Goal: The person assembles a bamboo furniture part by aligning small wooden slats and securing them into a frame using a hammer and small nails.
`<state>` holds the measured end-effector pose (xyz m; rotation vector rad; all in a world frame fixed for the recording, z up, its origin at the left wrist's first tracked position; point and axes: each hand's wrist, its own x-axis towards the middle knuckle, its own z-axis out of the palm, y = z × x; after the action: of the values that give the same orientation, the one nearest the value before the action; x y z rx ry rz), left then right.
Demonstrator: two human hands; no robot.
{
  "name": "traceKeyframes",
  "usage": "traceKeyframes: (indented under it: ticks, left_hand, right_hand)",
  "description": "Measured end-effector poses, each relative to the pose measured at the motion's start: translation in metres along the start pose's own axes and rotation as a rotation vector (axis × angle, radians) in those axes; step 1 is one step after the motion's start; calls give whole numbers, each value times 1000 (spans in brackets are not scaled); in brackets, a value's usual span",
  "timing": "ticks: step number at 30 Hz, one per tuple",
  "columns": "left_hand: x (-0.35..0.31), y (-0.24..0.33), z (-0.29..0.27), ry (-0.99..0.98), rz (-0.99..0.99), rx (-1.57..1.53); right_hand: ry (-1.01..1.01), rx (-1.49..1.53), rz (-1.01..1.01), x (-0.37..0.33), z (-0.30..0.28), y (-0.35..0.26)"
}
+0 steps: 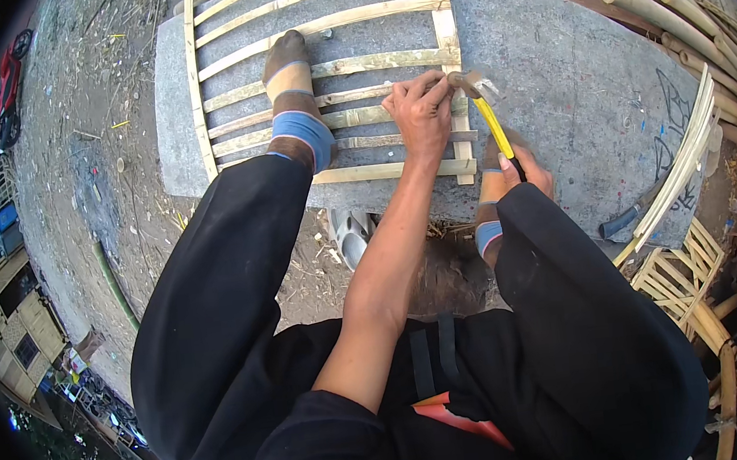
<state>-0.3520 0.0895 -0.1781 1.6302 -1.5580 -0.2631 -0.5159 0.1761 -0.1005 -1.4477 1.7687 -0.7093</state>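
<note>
A claw hammer [490,120] with a yellow and black handle is gripped in my right hand [531,173]. Its blurred metal head is beside the fingertips of my left hand [423,109]. Those fingers are pinched together over the right rail of a bamboo slat frame [449,35]; whatever they hold, if anything, is too small to make out. The frame has several pale crosswise slats [338,24] between two side rails and lies flat on a grey slab [550,76]. My left socked foot [288,77] rests on the slats, and my right socked foot [491,183] is beside the frame's lower right corner.
Bamboo poles [650,3] are piled at the far right. Thin split strips [680,157] lie over the slab's right edge, near a dark-handled tool [624,221]. A woven bamboo piece [683,273] is below them. A grey object [352,236] sits between my legs; a red motorbike [8,93] stands far left.
</note>
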Motion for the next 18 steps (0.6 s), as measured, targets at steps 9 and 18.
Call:
traceKeyframes:
  ticks: [9, 18]
  left_hand:
    - [-1, -1, 0, -3, -15, -7]
    - [-3, -3, 1, 13, -16, 6]
  right_hand:
    - [-31, -55, 89, -2, 0, 0]
    - [19, -36, 44, -5, 0, 5]
